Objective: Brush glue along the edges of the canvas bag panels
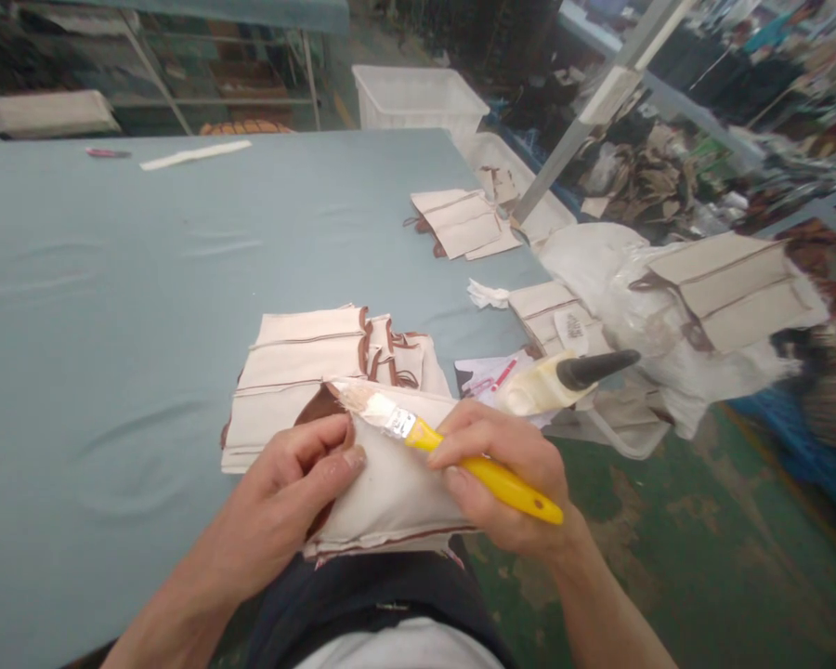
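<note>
My right hand (505, 469) grips a paintbrush (488, 474) by its yellow handle. The pale bristles touch the upper left corner of a cream piece with a brown lining (397, 478), which looks like a sewn bag panel. My left hand (299, 492) pinches that piece along its left edge, thumb on top; the fingertips underneath are partly hidden. Just beyond lies a stack of similar cream pieces (299, 348) with brown edges and loops. To the right of the brush stands a cream bottle with a black nozzle (543, 386), tilted in view.
More cream pieces (460, 223) lie at the table's (111, 372) right edge, others (731, 288) on plastic wrapping beside it. A white bin (418, 98) stands behind the table, near a metal post (592, 111). A pale strip (195, 155) and a small pink tool (108, 153) lie far left.
</note>
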Demonstrator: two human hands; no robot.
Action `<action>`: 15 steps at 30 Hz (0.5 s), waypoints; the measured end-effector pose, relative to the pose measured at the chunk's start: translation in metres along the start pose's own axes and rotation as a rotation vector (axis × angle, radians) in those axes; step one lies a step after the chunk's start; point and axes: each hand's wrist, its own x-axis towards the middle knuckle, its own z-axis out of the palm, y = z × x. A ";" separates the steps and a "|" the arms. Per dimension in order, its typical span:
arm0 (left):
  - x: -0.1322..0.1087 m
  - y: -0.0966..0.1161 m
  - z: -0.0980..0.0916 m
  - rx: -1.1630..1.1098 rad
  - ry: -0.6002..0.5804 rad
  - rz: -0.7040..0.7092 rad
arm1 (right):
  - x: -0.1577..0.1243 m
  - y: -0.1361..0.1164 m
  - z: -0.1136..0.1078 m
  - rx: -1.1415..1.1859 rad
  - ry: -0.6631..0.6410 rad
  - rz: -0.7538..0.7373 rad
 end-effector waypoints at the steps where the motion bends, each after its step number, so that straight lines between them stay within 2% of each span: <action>1: 0.000 0.001 0.001 0.027 0.000 0.008 | 0.000 -0.001 -0.001 -0.050 -0.029 -0.034; 5: 0.000 0.004 0.000 0.122 0.040 0.080 | -0.001 -0.006 -0.002 -0.222 -0.091 -0.128; 9: 0.002 0.002 -0.011 0.214 0.083 0.133 | -0.006 -0.005 0.001 -0.220 0.011 -0.129; 12: 0.005 0.002 -0.018 0.269 0.084 0.121 | -0.011 -0.002 0.005 -0.084 0.095 -0.048; 15: 0.005 0.006 -0.020 0.287 0.083 0.131 | -0.016 0.001 0.012 0.140 0.148 0.118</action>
